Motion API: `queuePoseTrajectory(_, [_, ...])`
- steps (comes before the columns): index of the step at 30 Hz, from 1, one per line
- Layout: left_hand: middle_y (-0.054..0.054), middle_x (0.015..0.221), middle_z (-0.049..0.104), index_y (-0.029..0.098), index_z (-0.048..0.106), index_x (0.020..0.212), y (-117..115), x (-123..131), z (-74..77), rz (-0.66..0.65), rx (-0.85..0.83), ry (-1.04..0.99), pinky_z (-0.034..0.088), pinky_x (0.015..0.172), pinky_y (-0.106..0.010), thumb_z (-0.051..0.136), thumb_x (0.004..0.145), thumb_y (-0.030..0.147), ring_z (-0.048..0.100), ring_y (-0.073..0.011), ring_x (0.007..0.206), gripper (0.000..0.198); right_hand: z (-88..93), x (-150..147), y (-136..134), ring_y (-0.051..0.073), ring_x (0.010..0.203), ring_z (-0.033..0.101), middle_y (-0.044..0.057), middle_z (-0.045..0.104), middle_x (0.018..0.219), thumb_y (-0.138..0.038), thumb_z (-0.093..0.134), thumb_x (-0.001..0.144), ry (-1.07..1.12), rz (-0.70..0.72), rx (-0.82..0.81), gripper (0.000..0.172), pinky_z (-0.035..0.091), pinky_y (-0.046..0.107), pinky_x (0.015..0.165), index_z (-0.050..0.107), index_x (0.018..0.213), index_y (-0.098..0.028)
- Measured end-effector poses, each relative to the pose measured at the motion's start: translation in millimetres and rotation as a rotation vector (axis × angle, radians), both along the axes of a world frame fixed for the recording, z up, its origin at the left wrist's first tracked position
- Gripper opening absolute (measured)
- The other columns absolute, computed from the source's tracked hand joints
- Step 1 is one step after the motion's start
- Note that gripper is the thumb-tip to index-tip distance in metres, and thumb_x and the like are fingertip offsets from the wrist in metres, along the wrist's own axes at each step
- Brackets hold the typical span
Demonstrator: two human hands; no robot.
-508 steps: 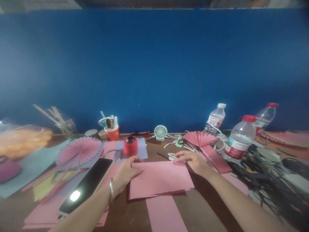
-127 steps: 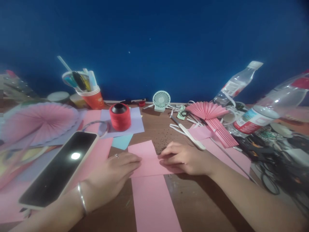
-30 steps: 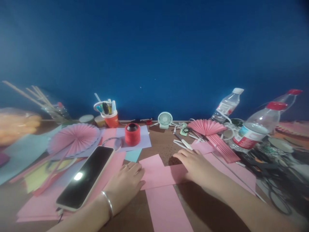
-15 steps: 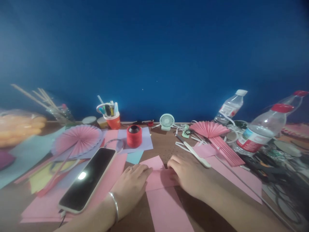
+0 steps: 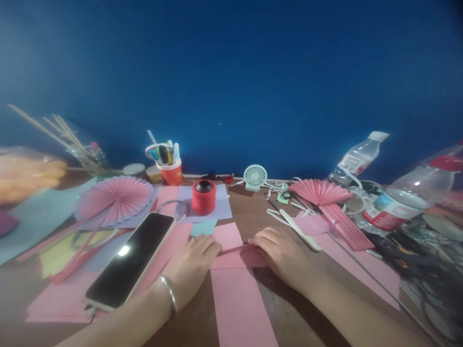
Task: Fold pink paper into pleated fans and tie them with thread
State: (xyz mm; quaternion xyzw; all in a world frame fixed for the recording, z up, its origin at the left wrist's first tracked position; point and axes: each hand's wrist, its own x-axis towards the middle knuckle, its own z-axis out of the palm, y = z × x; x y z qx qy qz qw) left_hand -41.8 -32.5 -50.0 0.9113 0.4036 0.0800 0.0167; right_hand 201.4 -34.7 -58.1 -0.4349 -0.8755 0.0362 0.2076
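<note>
A long pink paper strip lies on the brown table and runs toward me. A second pink strip crosses it at its far end. My left hand rests on the left side of that crossing, fingers bent and pressed down on the paper. My right hand lies on the right side, fingers curled over the folded pink paper. Both hands almost meet at the fold.
A phone lies left on pink sheets. Behind stand a red thread spool, an orange pen cup, a small fan, pink pleated rosettes, scissors, water bottles and dark cables at right.
Within the last second my right hand slid left along the crossing strip toward my left hand. The view drifted slightly.
</note>
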Motion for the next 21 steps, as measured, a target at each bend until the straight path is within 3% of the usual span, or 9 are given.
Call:
queuePoseTrajectory(5, [-0.005, 0.083, 0.051, 0.016, 0.054, 0.089, 8.1, -2.5, -4.3, 0.04, 0.023, -0.001, 0.04, 0.069, -0.033, 0.034, 0.075, -0.005, 0.047, -0.0187, 0.076, 0.032, 2.3, 0.5, 6.0, 0.018, 0.084, 0.051, 0.004, 0.06, 0.088, -0.015, 0.046, 0.084, 0.007, -0.097, -0.046, 0.016, 0.037, 0.031, 0.073, 0.058, 0.093, -0.019])
queuePoseTrajectory(14, [-0.006, 0.086, 0.053, 0.015, 0.05, 0.106, 9.3, 5.1, -0.2, 0.051, 0.144, 0.194, 0.042, 0.068, -0.033, 0.036, 0.073, -0.006, 0.05, -0.0199, 0.079, 0.042, 0.3, 3.6, 10.0, 0.016, 0.075, 0.046, 0.004, 0.055, 0.074, -0.014, 0.044, 0.085, -0.079, -0.039, 0.04, 0.019, 0.034, 0.029, 0.068, 0.055, 0.07, -0.016])
queuePoseTrajectory(17, [-0.005, 0.083, 0.054, 0.017, 0.05, 0.107, 6.4, 10.7, 3.3, 0.034, 0.242, 0.259, 0.043, 0.065, -0.033, 0.037, 0.076, -0.004, 0.052, -0.0201, 0.076, 0.039, 0.3, 4.6, 8.6, 0.016, 0.078, 0.047, 0.004, 0.057, 0.078, -0.013, 0.043, 0.085, -0.086, -0.024, 0.063, 0.018, 0.035, 0.029, 0.07, 0.058, 0.075, -0.016])
queuePoseTrajectory(21, [-0.006, 0.079, 0.054, 0.016, 0.053, 0.095, 6.5, 22.4, 6.0, 0.027, 0.294, 0.306, 0.043, 0.058, -0.031, 0.038, 0.079, -0.002, 0.053, -0.0203, 0.072, 0.028, -0.1, 5.6, 6.7, 0.019, 0.087, 0.05, 0.007, 0.06, 0.094, -0.011, 0.043, 0.084, -0.044, -0.039, 0.076, 0.023, 0.037, 0.033, 0.078, 0.059, 0.099, -0.016])
